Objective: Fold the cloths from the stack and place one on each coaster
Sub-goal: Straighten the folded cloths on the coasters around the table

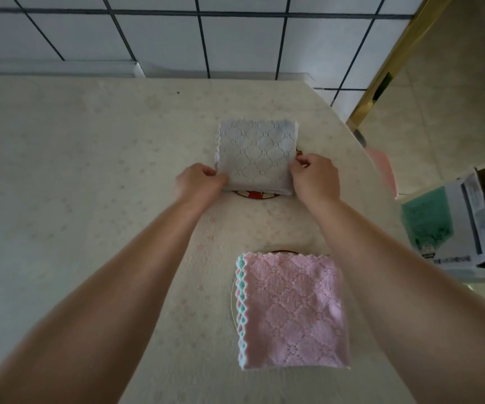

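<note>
Both hands pinch the near corners of a folded grey cloth (257, 157), the left hand (199, 182) on one side and the right hand (314, 177) on the other, fingers curled onto its edges, probably to square it over the red-patterned coaster (254, 195) that peeks out just below the grip. Closer to the person than the grip, a folded pink cloth (291, 312) already covers a second coaster (233, 298), only its rim showing. Off to the right of the grip, an open cardboard box (468, 225) holds something teal, perhaps more cloth.
</note>
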